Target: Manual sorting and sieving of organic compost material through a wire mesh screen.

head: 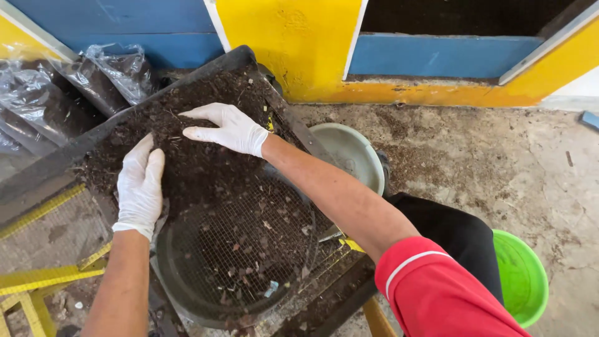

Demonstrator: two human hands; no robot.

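The left hand (140, 187), in a thin white glove, lies flat and open on the dark soil (187, 143) left of centre, fingers together and gripping nothing; the right hand (228, 129), gloved the same, rests spread and open higher up the heap, its bare forearm running to a red sleeve (437, 293) at lower right. The soil is crumbly and fibrous, heaped on the upper part of a tilted wire-mesh sieve (249, 237) whose lower centre shows bare mesh dotted with chips and bits of debris. A hard push could, I judge, send soil over the sieve's dark frame onto the concrete floor (499, 168); the wire might snag or tear the thin gloves; coarse lumps may clog the mesh. Under the mesh sits a round dark tub (178, 284); beside it a pale green bowl (352, 153); at lower right a bright green bucket (521, 278); crumpled plastic bags (75, 81) fill the upper left.
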